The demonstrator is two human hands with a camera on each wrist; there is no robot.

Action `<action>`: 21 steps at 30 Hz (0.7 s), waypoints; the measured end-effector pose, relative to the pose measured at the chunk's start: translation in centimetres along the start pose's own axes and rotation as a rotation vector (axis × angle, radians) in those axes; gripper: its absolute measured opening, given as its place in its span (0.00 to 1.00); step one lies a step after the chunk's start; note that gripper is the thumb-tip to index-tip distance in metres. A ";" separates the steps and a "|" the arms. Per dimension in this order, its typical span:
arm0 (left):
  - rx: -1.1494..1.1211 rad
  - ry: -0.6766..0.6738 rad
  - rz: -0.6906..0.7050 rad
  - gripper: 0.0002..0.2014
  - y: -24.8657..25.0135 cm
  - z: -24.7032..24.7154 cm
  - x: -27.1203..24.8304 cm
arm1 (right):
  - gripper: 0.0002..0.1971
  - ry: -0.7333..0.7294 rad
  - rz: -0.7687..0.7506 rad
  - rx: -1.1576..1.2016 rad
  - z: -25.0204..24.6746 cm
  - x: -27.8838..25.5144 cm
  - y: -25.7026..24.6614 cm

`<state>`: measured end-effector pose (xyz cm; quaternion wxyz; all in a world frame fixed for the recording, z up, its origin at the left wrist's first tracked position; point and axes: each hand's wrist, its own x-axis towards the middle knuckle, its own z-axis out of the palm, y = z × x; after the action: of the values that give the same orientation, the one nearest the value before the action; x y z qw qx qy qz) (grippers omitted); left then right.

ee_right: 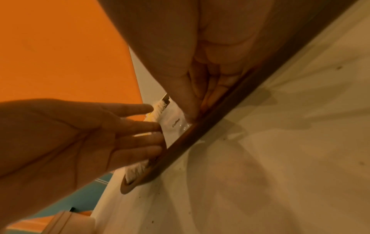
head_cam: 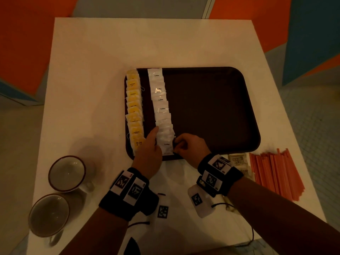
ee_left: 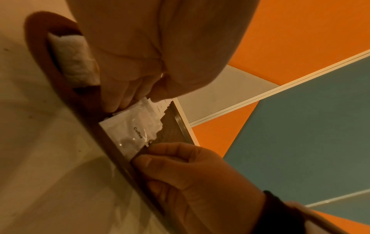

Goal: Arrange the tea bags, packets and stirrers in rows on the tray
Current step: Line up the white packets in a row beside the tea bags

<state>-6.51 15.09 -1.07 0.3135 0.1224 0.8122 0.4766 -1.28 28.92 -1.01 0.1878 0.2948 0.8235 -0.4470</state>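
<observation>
A dark brown tray (head_cam: 211, 107) lies mid-table. A row of yellow tea bags (head_cam: 134, 111) runs down its left edge, and beside it a row of white coffee packets (head_cam: 161, 111). My left hand (head_cam: 152, 137) lies with straight fingers (ee_right: 140, 126) against the left side of the nearest packets. My right hand (head_cam: 184, 142) has its fingers curled and pinches the right edge of the nearest coffee packet (head_cam: 166, 145) (ee_left: 132, 129) between thumb (ee_left: 144, 159) and forefinger. Orange stirrers (head_cam: 276, 173) lie in a heap on the table, right of the tray.
Two brown-rimmed cups (head_cam: 67, 173) (head_cam: 48, 215) stand at the table's front left. Beige packets (head_cam: 239, 161) lie between my right wrist and the stirrers. The right two thirds of the tray hold nothing. The table's (head_cam: 92, 70) front edge is close below my forearms.
</observation>
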 end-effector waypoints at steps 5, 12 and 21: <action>-0.042 -0.029 -0.021 0.27 -0.5 0.4 -0.9 | 0.17 -0.010 -0.060 0.033 0.0 -0.4 -0.3; -0.169 -0.008 0.010 0.29 0.0 0.6 -0.1 | 0.25 0.058 -0.076 0.135 -0.2 0.0 -0.4; -0.207 0.075 0.048 0.28 1.2 0.5 2.0 | 0.24 0.055 -0.122 0.308 0.9 1.3 -2.1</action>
<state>-7.88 17.05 -1.05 0.2822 0.0906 0.7666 0.5696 -3.58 27.68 -0.98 0.0899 0.2817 0.7664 -0.5702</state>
